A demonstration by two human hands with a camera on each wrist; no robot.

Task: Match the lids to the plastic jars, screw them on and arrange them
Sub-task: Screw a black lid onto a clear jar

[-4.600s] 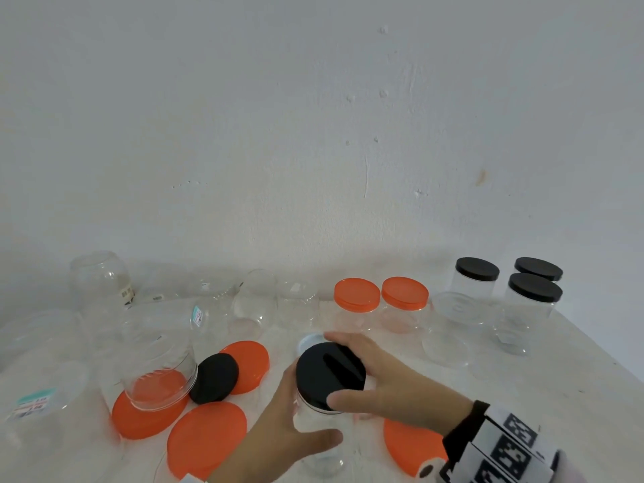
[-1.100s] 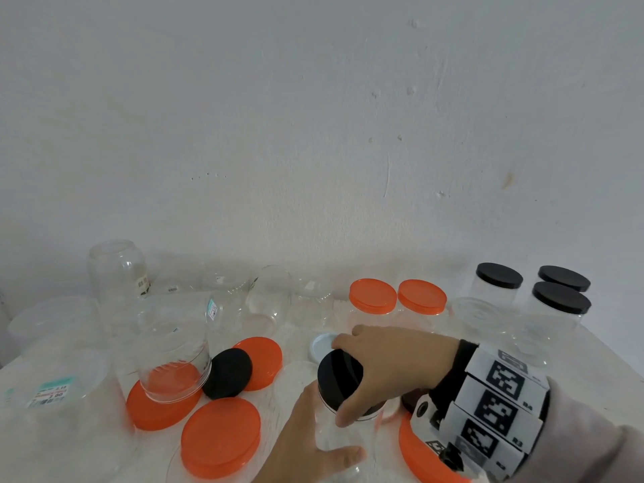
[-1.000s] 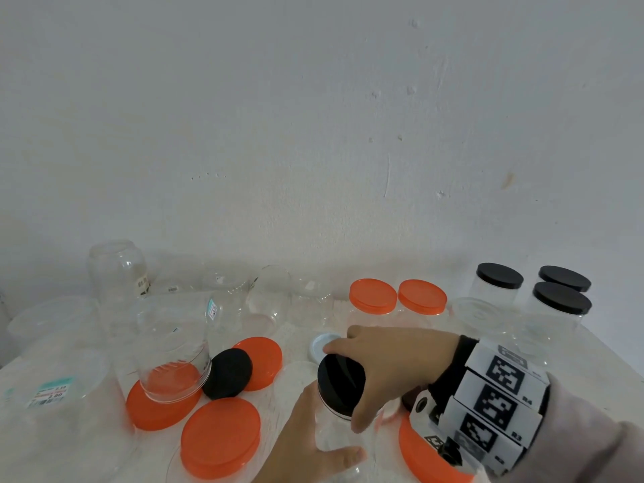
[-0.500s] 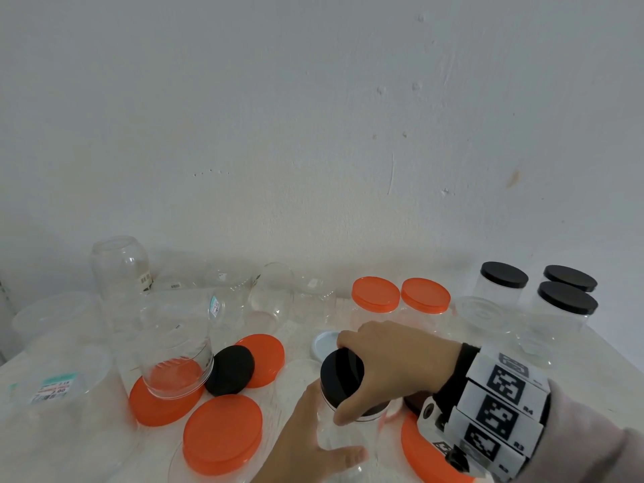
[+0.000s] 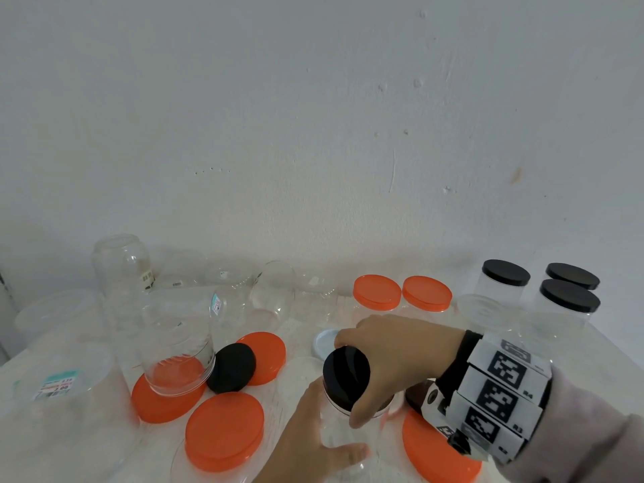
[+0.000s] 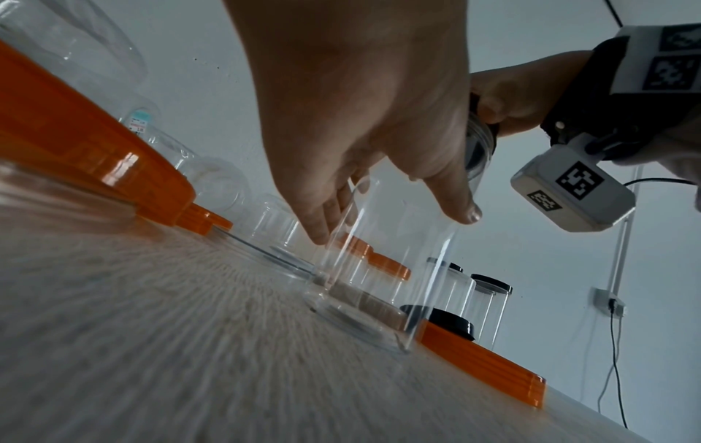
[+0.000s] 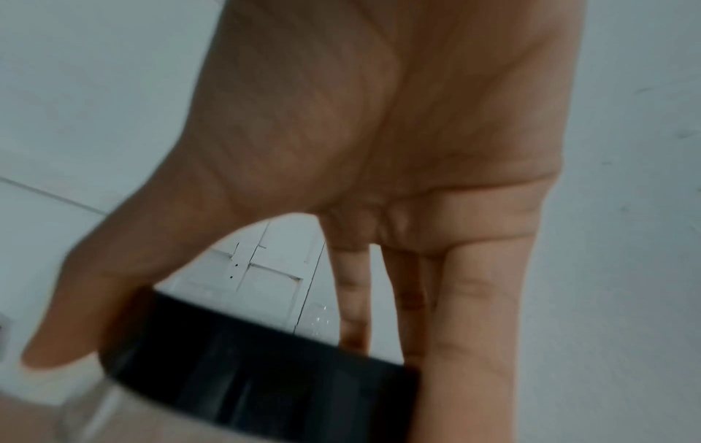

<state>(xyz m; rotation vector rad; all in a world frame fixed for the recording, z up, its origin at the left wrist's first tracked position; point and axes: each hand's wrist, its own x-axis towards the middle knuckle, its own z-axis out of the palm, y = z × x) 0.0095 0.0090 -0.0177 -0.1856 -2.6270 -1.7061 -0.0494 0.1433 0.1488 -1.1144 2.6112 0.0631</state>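
Your right hand [image 5: 393,357] is clamped around the black lid [image 5: 345,374] on top of the clear jar [image 6: 383,269], which stands on the table [image 6: 151,344] near you. Your left hand [image 5: 306,437] wraps the jar's side, thumb in front.

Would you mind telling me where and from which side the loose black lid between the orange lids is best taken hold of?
I'd grip the loose black lid by its rim, from above and its near side. It sits tilted, propped on an orange lid behind and the orange lid under the open jar to its left, so those sides look crowded.
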